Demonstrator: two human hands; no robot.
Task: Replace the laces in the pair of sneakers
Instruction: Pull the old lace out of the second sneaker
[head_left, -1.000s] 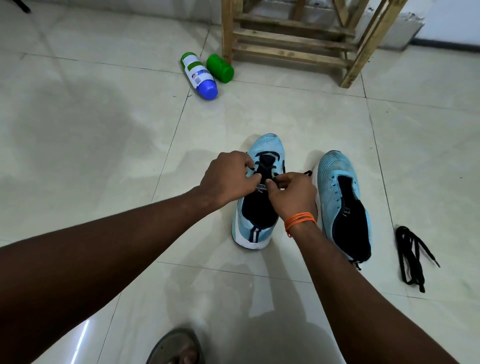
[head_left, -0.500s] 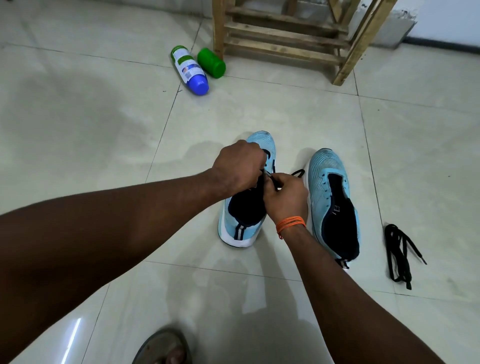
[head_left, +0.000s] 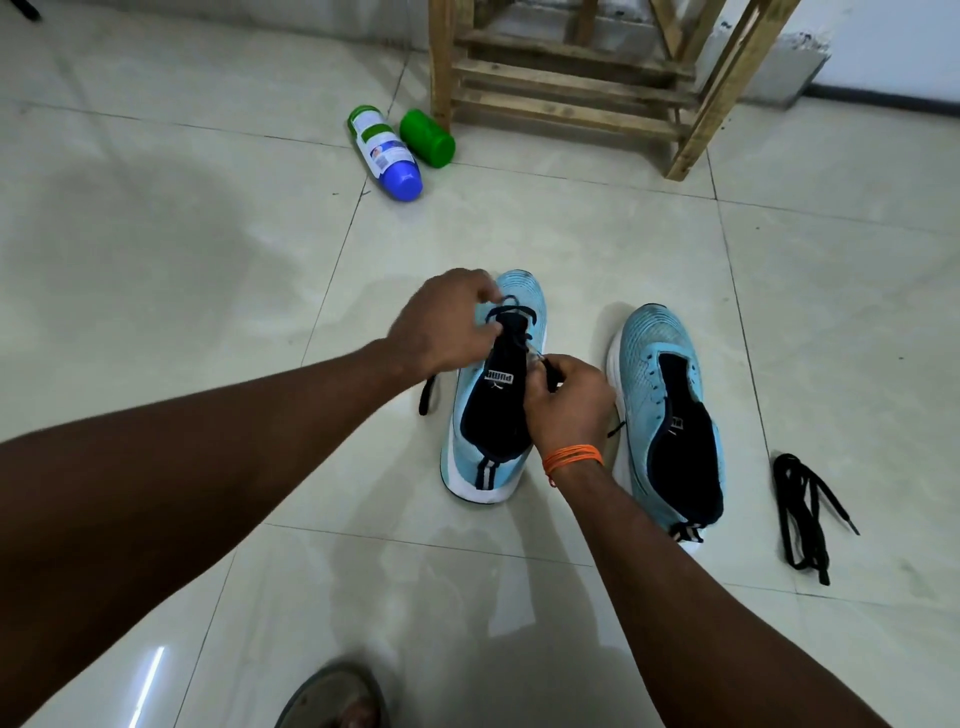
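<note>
Two light blue sneakers stand side by side on the tiled floor, toes pointing away from me. The left sneaker (head_left: 480, 415) has a black lace (head_left: 511, 314) threaded through its front eyelets. My left hand (head_left: 441, 325) pinches that lace near the toe end, and a loose end trails out below the hand on the floor. My right hand (head_left: 569, 400), with an orange thread at the wrist, pinches the other lace end at the shoe's right side. The right sneaker (head_left: 670, 410) has no lace. A second black lace (head_left: 802, 514) lies bunched on the floor to its right.
A white bottle with a blue cap (head_left: 384, 153) and a green container (head_left: 427, 137) lie on the floor beyond the shoes. A wooden frame (head_left: 571, 88) stands at the back. My sandalled foot (head_left: 337, 699) shows at the bottom edge.
My left hand has moved toward the shoe's toe and drawn the lace out there, uncovering the tongue. My right hand keeps its grip at the shoe's right side.
</note>
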